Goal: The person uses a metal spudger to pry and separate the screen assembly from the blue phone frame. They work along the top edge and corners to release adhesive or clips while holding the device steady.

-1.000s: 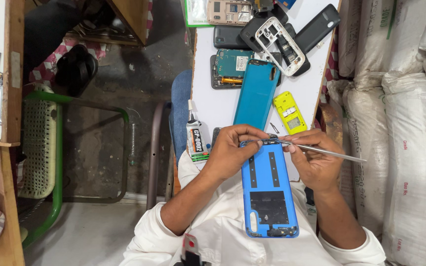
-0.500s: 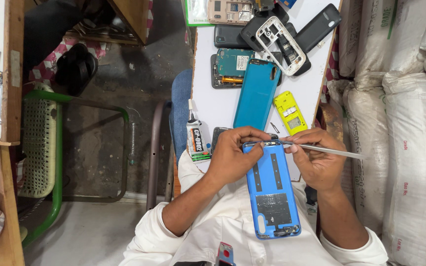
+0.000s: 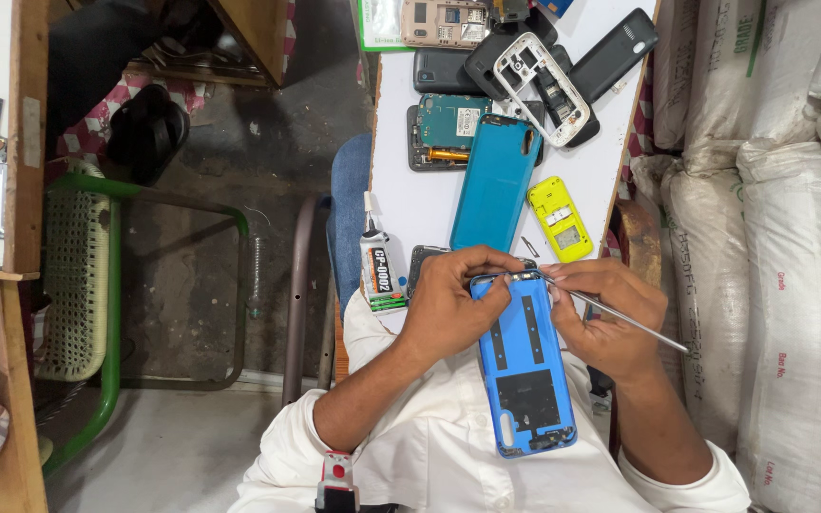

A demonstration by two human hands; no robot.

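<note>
White worktable carries a teal phone cover, a yellow handset and a glue tube. Blue phone back shell lies over the person's lap at the table edge — left hand fingers curled, gripping its top-left corner. Right hand fingers pressed together, pinching thin metal tweezers — tip at the shell's top edge.

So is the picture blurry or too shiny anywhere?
Head view: sharp and evenly lit; the blue phone back, left hand and right hand are crisp. No strong glare on the white table; only soft shadows. The floor at left is dimmer.
</note>
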